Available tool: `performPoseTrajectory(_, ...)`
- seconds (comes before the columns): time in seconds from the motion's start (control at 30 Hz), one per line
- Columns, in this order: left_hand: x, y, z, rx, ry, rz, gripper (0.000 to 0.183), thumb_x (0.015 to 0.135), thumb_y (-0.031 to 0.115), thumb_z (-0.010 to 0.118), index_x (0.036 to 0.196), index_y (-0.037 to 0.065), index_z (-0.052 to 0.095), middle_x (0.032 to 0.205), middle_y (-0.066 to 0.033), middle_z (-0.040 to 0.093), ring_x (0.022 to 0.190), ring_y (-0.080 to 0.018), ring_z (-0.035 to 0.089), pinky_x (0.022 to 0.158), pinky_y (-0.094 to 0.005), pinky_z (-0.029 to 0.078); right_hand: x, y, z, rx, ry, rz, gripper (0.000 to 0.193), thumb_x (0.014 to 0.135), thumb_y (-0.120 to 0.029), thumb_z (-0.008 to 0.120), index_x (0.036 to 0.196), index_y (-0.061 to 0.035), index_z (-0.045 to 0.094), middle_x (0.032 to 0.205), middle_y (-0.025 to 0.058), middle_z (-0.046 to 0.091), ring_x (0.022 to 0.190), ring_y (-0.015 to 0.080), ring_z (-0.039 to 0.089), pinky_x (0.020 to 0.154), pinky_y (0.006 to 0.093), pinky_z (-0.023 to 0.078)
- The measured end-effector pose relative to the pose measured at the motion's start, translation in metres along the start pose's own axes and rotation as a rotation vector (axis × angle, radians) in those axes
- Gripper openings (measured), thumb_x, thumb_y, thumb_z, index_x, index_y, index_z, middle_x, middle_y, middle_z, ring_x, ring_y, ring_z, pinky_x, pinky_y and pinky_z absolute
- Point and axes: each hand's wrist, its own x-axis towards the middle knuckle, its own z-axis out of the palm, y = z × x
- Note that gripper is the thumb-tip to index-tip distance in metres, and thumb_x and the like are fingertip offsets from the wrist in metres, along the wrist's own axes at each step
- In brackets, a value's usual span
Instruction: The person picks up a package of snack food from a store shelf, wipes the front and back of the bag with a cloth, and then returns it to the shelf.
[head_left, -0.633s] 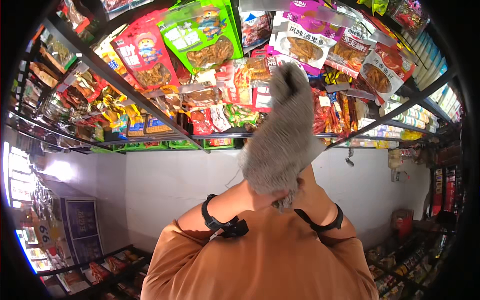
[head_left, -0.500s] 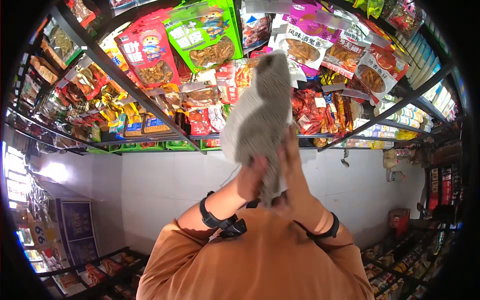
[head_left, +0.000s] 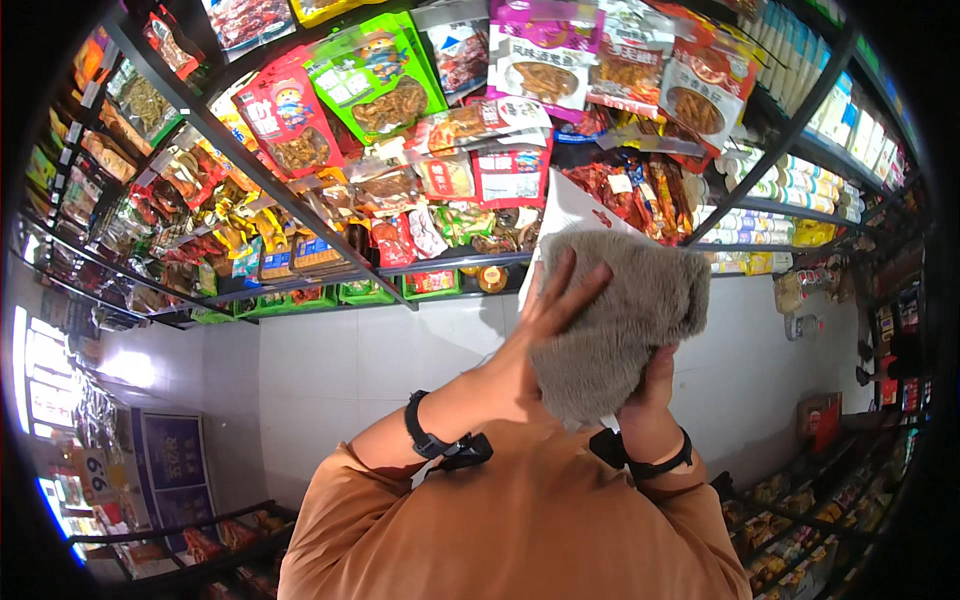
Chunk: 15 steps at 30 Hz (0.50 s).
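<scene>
A fuzzy grey cloth (head_left: 635,300) is bunched between my hands in front of the shelf. My left hand (head_left: 523,358) grips it from the left, fingers spread over its upper face. On the lower right, my right hand (head_left: 652,388) holds the cloth with its thumb up along the edge; its other fingers are hidden beneath. Behind the cloth a flat white thing (head_left: 565,205) with a red mark sticks out, its pointed corner toward the shelf. The cloth covers most of it, so I cannot tell its kind.
Ahead, a green snack bag (head_left: 385,85), a red bag (head_left: 290,115) and a purple and white bag (head_left: 545,60) hang over several packets. Dark shelf posts (head_left: 270,185) slant on both sides. Pale floor tiles (head_left: 330,370) lie below, with a purple box (head_left: 175,450) at left.
The grey cloth has swung from upright and long to a bunched shape farther right. More of the white thing's corner shows. My left hand has moved onto the cloth's upper face; my right is lower.
</scene>
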Motion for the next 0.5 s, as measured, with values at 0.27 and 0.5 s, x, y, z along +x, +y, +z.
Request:
performPoseTrajectory(0.27, 0.016, 0.044, 0.074, -0.709, 0.572, -0.668, 0.069, 0.091, 0.053, 0.047, 0.131, -0.003, 0.037, 0.121, -0.0114, 0.048, 0.11, -0.0207, 0.046, 0.095, -0.0344, 0.037, -0.095, -0.017, -0.068, 0.211, 0.057, -0.052, 0.065, 0.096, -0.048, 0.036, 0.138, 0.0019, 0.029, 0.134, 0.0179, 0.045, 0.118, 0.0306, 0.049, 0.099, 0.0427, 0.041)
performPoseTrajectory(0.5, 0.004, 0.096, 0.113, -0.565, 0.575, -0.625, 0.038, 0.085, 0.018, 0.067, 0.114, -0.001, 0.053, 0.108, -0.007, 0.058, 0.099, -0.015, 0.054, 0.087, -0.0304, 0.043, -0.142, -0.037, -0.095, 0.331, 0.069, 0.012, 0.057, 0.099, -0.043, 0.029, 0.135, 0.0005, 0.034, 0.128, 0.0158, 0.051, 0.11, 0.0268, 0.056, 0.093, 0.0403, 0.046)
